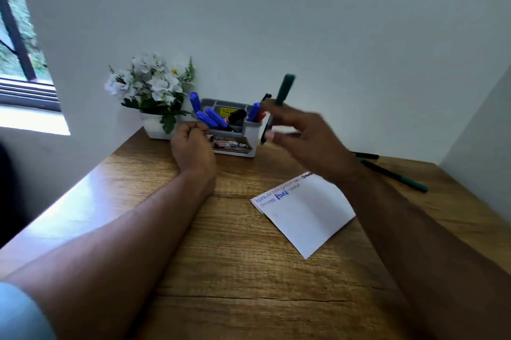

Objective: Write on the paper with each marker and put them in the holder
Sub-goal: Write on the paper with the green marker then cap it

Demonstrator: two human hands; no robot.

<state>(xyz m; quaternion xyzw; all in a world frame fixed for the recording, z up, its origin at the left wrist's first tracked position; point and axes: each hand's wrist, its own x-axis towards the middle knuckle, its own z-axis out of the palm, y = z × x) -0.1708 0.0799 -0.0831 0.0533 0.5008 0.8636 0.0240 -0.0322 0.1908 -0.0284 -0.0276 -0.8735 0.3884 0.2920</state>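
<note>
Right hand (pixel 301 132) has its fingers wrapped round a dark green marker (pixel 283 93), held nearly upright just right of the grey plastic holder (pixel 235 143), which has blue, black and red markers in it. Left hand (pixel 192 146) is clenched on nothing, beside the holder. The white paper (pixel 307 215) with blue scribbles lies on the wooden bench (pixel 221 270).

Bare forearms; light blue sleeve (pixel 19 312) at left.
</note>
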